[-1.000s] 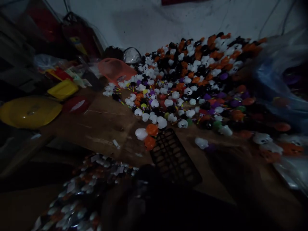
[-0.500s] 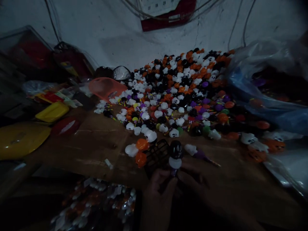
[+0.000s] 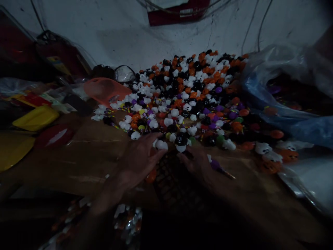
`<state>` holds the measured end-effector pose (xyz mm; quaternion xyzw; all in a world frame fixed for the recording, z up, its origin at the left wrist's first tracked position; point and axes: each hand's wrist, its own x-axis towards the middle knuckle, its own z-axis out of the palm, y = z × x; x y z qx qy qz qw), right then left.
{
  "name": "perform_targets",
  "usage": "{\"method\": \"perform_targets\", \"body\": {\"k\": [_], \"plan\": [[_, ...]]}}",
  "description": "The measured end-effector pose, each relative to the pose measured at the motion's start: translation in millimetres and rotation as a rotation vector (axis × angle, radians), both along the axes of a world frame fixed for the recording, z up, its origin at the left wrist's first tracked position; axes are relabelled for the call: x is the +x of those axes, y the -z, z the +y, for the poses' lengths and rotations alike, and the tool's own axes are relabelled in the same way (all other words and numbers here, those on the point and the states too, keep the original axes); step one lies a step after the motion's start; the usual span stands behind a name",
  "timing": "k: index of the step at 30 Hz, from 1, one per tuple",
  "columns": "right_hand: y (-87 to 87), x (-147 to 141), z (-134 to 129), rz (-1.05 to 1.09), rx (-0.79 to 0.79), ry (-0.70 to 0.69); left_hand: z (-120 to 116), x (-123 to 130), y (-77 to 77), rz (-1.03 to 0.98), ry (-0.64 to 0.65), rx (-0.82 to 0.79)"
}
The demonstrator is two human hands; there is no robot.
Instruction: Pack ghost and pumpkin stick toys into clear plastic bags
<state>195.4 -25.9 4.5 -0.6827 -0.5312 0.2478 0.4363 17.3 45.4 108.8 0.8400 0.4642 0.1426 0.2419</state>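
Observation:
My left hand (image 3: 142,151) reaches over the board, its fingers and thumb apart around a white toy head (image 3: 161,144). An orange toy head (image 3: 151,176) shows below its thumb. My right hand (image 3: 196,161) is closed at the lower end of a small toy with a black head (image 3: 181,139) above a white ball (image 3: 181,148). Its lower part is hidden by the fingers and the dark. Beneath both hands lies a dark grid-like rack (image 3: 169,173). A white and purple toy stick (image 3: 218,166) lies beside my right hand.
A large heap of orange, white and black toy heads (image 3: 197,76) fills the back against the wall. Plastic bags (image 3: 260,80) stand at right. An orange net bag (image 3: 104,91), yellow tray (image 3: 36,118) and red dish (image 3: 54,136) sit at left. Packed toys (image 3: 128,222) are below.
My hands have separated. The left has moved forward and left to the white toy head; the right has carried the black-headed toy forward. The view has shifted slightly.

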Motion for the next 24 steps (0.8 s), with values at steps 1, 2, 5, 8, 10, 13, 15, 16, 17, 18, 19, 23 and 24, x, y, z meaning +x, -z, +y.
{"method": "perform_targets", "body": {"k": [1,2,5,8,10,13,15,16,17,18,19,23,24], "plan": [[1.6,-1,5,-0.013,-0.001,0.004,6,2,8.0,0.036,0.035,-0.013],[2.5,-1,9,-0.019,0.003,0.003,9,4,14.8,0.059,0.063,-0.013],[4.6,-3,18,-0.012,0.048,-0.021,11,5,26.4,0.038,0.097,-0.034],[9.4,-3,24,0.015,0.11,-0.073,10,4,30.5,0.013,0.105,-0.049],[13.1,-3,25,0.019,0.136,-0.093,10,3,33.4,0.019,0.103,-0.05],[15.9,-2,24,0.038,0.117,-0.082,11,2,38.2,0.037,0.082,-0.041],[15.2,-2,23,0.054,0.093,-0.068,10,2,40.2,0.046,0.067,-0.036],[14.4,-2,22,0.061,0.086,-0.064,10,2,40.6,0.049,0.065,-0.032],[13.6,-2,22,0.064,0.088,-0.059,9,2,40.6,0.052,0.066,-0.028],[13.0,-1,22,0.06,0.094,-0.051,9,2,40.2,0.058,0.069,-0.025],[12.8,-1,21,0.054,0.103,-0.037,9,3,39.7,0.066,0.069,-0.019],[15.9,3,20,0.037,0.108,0.033,11,6,37.7,0.095,0.044,-0.005],[17.3,5,20,0.053,0.099,0.035,12,6,37.5,0.095,0.039,-0.008]]}}
